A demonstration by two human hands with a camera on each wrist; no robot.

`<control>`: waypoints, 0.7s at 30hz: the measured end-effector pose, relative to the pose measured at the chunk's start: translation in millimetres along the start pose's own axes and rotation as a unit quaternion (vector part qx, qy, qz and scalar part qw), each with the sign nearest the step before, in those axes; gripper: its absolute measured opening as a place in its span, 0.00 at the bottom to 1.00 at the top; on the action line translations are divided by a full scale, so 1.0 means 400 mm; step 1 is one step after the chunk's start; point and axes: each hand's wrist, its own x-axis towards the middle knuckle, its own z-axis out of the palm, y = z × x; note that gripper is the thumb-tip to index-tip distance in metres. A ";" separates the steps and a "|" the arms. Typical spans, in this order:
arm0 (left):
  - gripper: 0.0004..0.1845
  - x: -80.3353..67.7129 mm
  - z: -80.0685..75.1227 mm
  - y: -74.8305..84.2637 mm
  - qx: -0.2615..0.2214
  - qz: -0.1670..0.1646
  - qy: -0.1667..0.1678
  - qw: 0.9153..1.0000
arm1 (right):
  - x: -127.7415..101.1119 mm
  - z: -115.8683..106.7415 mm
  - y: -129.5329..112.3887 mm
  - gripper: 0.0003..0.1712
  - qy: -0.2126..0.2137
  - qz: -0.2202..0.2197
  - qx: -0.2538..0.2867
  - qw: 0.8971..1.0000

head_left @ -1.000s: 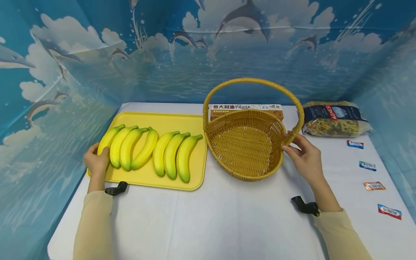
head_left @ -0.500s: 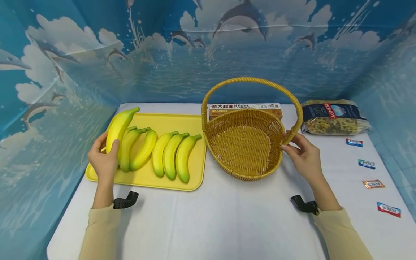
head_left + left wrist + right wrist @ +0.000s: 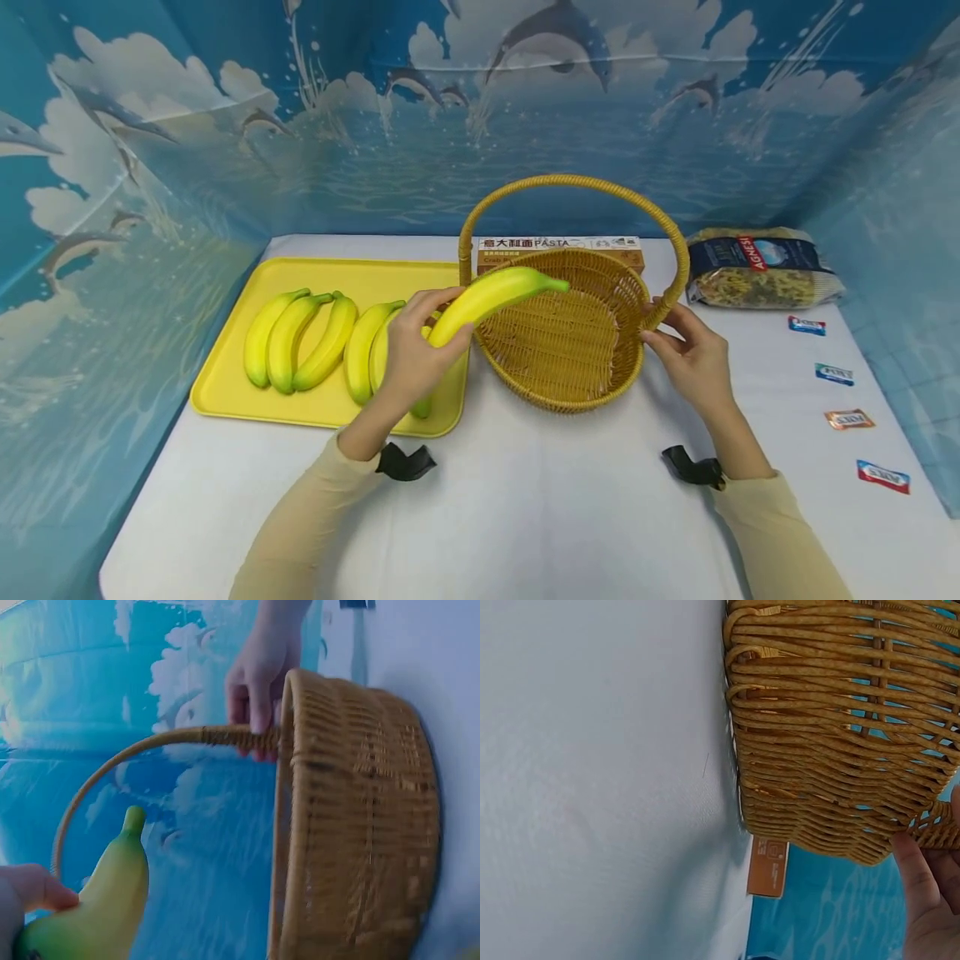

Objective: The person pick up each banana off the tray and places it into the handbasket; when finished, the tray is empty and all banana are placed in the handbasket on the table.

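Observation:
My left hand (image 3: 420,346) grips a banana (image 3: 498,300) by its lower end, the green stem pointing right over the left rim of a wicker basket (image 3: 558,400). In the left wrist view, the banana (image 3: 116,900) is held between thumb and fingers beside the basket's tall handle. My right hand (image 3: 693,354) pinches the basket at the foot of its handle on the right side. From the right wrist view, the thumb lies against the woven wall (image 3: 840,750). On the yellow tray (image 3: 225,392) lie several more bananas (image 3: 281,342), some partly hidden behind my left hand.
Behind the basket stands a pasta box (image 3: 525,244). A bag of pasta (image 3: 761,271) lies at the back right. Several small wrapped bars (image 3: 851,419) run down the right side of the white table (image 3: 525,517). A dolphin-print curtain (image 3: 360,167) encloses the back and sides.
My left hand took the leftmost banana, raised it from the tray and carried it right to the basket's left rim. The right hand keeps its hold on the basket.

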 end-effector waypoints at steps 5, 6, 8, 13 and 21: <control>0.22 0.063 0.126 0.001 -0.014 -0.038 -0.040 0.998 | -0.001 -0.001 -0.002 0.28 0.001 -0.001 0.004 1.000; 0.22 0.074 0.147 -0.004 -0.007 -0.044 -0.047 0.998 | 0.000 -0.003 -0.001 0.28 0.000 -0.002 0.003 1.000; 0.22 0.093 0.182 -0.019 0.011 -0.057 -0.059 0.997 | 0.001 -0.001 0.002 0.28 -0.004 -0.003 0.001 1.000; 0.21 0.120 0.245 -0.056 0.044 -0.095 -0.073 0.992 | 0.003 0.001 0.006 0.28 -0.007 -0.005 -0.008 1.000; 0.21 0.144 0.288 -0.080 0.061 -0.170 -0.073 0.981 | -0.001 0.000 0.004 0.28 -0.001 -0.007 -0.006 1.000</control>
